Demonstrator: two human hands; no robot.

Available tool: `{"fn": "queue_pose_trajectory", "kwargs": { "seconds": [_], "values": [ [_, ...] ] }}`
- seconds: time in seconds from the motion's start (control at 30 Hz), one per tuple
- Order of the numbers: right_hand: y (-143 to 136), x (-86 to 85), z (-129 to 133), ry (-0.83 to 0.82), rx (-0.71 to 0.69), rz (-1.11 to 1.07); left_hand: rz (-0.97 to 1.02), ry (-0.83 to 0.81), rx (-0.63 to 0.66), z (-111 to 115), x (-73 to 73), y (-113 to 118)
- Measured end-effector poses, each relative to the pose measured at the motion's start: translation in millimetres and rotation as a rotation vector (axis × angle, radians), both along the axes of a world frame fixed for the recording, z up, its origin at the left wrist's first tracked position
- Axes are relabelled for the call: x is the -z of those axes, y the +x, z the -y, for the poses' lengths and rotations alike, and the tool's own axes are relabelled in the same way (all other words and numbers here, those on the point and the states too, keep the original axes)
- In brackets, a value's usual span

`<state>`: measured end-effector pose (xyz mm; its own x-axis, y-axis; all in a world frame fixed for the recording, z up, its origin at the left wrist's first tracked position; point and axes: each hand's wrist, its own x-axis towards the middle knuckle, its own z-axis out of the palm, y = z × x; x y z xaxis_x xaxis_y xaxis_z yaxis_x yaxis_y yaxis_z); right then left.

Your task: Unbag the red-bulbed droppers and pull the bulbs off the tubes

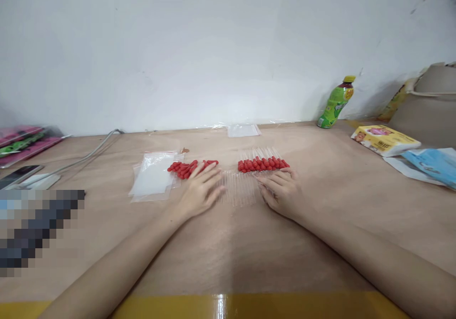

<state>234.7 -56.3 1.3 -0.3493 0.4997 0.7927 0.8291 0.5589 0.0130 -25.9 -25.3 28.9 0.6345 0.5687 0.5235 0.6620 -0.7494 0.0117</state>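
Observation:
Several clear thin tubes (239, 189) lie side by side on the table between my hands. My left hand (201, 193) rests at their left end, fingers stretched out and thumb apart, by a loose pile of red rubber bulbs (184, 169). At the right end of the tubes is my right hand (283, 191), its fingers extended and its thumb lower down; the fingertips are close to the tubes, and contact is hard to make out. Just beyond it lies a neat bunch of droppers with red bulbs (262, 164), their clear stems pointing toward the wall.
Clear zip bags (153, 176) lie left of the bulbs, and another bag (244, 130) is by the wall. A green drink bottle (337, 103), a yellow tissue pack (386, 138) and a blue packet (432, 164) stand or lie right. A grey cable (89, 154) and a phone (21, 175) are left.

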Motion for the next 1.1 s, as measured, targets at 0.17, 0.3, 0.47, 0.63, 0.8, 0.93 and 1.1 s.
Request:
{"fn": "queue_pose_trajectory", "kwargs": {
  "seconds": [0.17, 0.3, 0.47, 0.63, 0.8, 0.93, 1.1],
  "values": [
    [-3, -1.4, -2, -0.02, -0.003, 0.063, -0.135, -0.247, 0.111, 16, 5.1, 19],
    [-4, 0.4, -3, -0.032, -0.034, 0.029, -0.171, -0.366, 0.105, 14, 10.2, 18],
    [-5, 2.0, -3, -0.111, -0.05, 0.063, -0.169, -0.39, 0.081, 15, 11.2, 17],
    [-7, -6.3, 3, -0.238, -0.063, 0.143, -0.096, -0.354, 0.076, 17, 10.5, 18],
    [-5, -11.4, 7, -0.328, -0.053, 0.143, 0.077, -0.209, 0.001, 6, 11.0, 26],
    [1, -11.1, 8, -0.336, -0.078, 0.126, 0.157, -0.15, -0.126, -12, 4.2, 43],
    [8, -12.1, 10, -0.376, -0.129, 0.199, 0.079, -0.13, -0.26, -33, -4.9, 70]
  ]
}}
